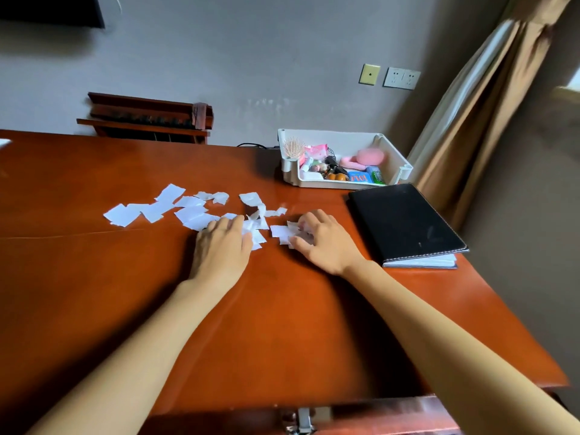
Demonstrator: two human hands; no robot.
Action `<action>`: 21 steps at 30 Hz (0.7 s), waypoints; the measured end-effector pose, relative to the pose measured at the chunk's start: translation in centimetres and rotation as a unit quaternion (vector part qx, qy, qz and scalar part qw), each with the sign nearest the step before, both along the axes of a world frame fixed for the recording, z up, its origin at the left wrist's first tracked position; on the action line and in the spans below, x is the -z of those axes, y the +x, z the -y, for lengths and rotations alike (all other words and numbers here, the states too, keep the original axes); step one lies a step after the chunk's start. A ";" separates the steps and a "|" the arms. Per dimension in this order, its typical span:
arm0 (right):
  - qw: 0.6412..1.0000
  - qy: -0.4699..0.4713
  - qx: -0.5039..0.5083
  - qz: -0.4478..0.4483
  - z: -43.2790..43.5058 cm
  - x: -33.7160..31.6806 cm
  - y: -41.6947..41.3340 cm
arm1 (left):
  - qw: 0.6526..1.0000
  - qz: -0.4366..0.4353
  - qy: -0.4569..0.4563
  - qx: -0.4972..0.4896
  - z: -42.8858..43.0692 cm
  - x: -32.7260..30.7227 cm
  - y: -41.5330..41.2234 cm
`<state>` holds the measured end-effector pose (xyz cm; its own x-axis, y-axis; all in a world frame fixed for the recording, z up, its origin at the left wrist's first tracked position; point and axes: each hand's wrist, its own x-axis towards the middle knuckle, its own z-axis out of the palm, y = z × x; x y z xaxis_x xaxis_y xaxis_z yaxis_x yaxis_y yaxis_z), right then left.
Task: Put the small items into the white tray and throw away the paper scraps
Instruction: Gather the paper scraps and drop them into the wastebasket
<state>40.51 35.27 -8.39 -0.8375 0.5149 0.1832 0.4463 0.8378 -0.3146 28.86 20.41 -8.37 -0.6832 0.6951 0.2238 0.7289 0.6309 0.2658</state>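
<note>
Mid-frame, the left hand is pressing flat on the paper scraps while the right hand is pinching some, featherlight, flimsy bits, probably best raked together and scooped.

No word or number can be read with certainty in this view. The blue packet at the front of the white tray carries some pale characters on its face, but they are too small and blurred to make out. The green packet just beside it and the pink packet further back also show some print, and this cannot be read either.
</note>
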 end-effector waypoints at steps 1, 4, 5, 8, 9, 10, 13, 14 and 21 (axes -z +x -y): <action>1.000 0.008 0.000 0.012 0.0 0.0 0.4 | 1.000 -0.004 0.012 -0.003 0.0 -0.1 0.2; 0.997 0.033 0.001 0.067 0.1 0.1 0.9 | 0.999 0.036 -0.018 0.004 -0.4 0.1 0.2; 0.996 0.045 0.005 0.080 0.1 0.2 0.9 | 0.998 0.046 -0.053 0.003 -0.6 0.4 0.0; 0.994 0.079 0.017 0.073 0.1 0.1 0.8 | 0.996 0.033 -0.084 -0.002 -0.8 0.6 0.0; 0.995 0.082 0.013 0.061 0.2 0.0 0.8 | 0.997 0.030 -0.077 0.002 -0.8 0.6 0.1; 0.995 0.082 0.004 0.048 0.3 -0.1 0.9 | 0.997 0.020 -0.069 0.000 -0.8 0.3 0.3; 0.997 0.078 -0.010 0.017 0.7 -0.3 1.2 | 0.998 -0.008 -0.058 0.006 -1.0 0.0 1.2; 0.996 0.082 -0.008 0.012 0.9 -0.4 1.2 | 0.999 -0.015 -0.039 0.011 -1.0 -0.2 1.4; 0.994 0.100 0.033 -0.017 1.5 -0.5 2.0 | 0.997 0.000 -0.071 0.012 -6.1 9.8 -2.5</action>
